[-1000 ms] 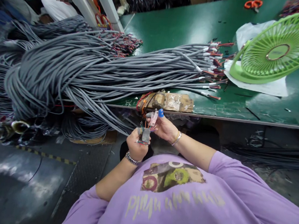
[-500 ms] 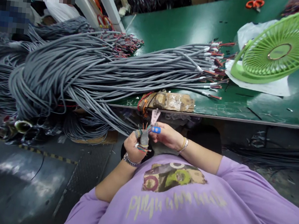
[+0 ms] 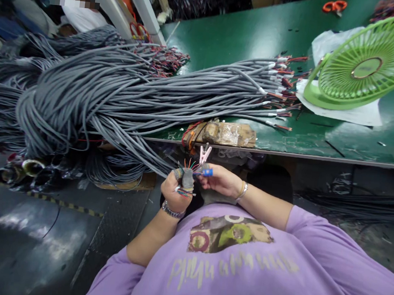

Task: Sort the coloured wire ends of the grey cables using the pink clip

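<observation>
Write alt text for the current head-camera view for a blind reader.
A person's left hand holds thin multicolored wires, the right hand close beside them, near a pink clothespin. Behind, gray cables lie heaped on a green table, left of a green fan.

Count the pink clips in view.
1. The pink clip is by the near edge of the green bench, just beyond the right hand. Others may be hidden under the grey cables.
</observation>
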The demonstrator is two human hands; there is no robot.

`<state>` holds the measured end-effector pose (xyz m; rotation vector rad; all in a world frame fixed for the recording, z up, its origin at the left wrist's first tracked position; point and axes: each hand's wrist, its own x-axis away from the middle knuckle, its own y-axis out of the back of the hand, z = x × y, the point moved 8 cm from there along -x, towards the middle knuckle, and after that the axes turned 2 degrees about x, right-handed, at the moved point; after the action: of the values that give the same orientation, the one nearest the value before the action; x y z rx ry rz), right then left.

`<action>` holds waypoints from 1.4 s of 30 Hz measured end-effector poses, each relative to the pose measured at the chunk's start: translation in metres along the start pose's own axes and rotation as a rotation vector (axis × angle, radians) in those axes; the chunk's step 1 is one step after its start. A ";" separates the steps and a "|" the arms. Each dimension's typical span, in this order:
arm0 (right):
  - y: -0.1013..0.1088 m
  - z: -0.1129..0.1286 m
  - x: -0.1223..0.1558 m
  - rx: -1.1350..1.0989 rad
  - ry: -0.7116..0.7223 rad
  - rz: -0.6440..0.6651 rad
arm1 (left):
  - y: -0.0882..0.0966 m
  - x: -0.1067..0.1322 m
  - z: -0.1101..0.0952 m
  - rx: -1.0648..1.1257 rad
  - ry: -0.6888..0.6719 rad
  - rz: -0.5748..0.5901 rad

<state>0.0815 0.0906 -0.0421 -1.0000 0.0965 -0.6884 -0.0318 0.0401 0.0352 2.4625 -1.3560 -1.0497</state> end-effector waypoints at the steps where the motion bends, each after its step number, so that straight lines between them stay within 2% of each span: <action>1: 0.005 0.002 -0.003 -0.049 -0.004 -0.019 | 0.000 0.000 0.000 -0.004 0.000 -0.005; 5: 0.015 0.018 -0.017 -0.123 0.054 -0.101 | -0.003 -0.004 -0.007 -0.050 -0.045 -0.021; 10: 0.006 0.031 -0.028 -0.101 0.129 -0.133 | -0.010 -0.006 -0.014 -0.054 -0.104 -0.016; 14: 0.004 0.032 -0.022 -0.078 0.094 -0.065 | -0.011 -0.005 -0.012 -0.044 -0.109 0.003; 19: 0.004 0.024 -0.007 0.101 -0.033 0.063 | -0.012 0.002 -0.006 -0.050 -0.051 0.069; 26: 0.006 0.029 -0.007 0.247 0.095 -0.025 | -0.016 0.010 -0.002 -0.015 -0.012 0.180; 29: 0.004 0.039 -0.004 0.346 0.197 -0.049 | -0.026 0.014 0.006 0.078 0.073 0.291; 34: -0.013 0.050 0.007 0.729 0.344 0.048 | -0.059 0.027 0.014 0.229 0.371 0.667; 36: -0.019 0.055 0.013 0.895 0.426 0.062 | -0.065 0.032 0.015 0.243 0.483 0.751; 39: -0.015 0.062 0.020 0.918 0.472 0.005 | -0.065 0.033 0.017 0.271 0.562 0.741; 42: 0.006 0.061 0.025 0.771 0.394 -0.125 | -0.059 0.030 0.024 0.332 0.576 0.599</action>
<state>0.1276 0.1235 -0.0075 -0.1252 0.1006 -0.9320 0.0040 0.0558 -0.0227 2.0470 -1.9443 0.0180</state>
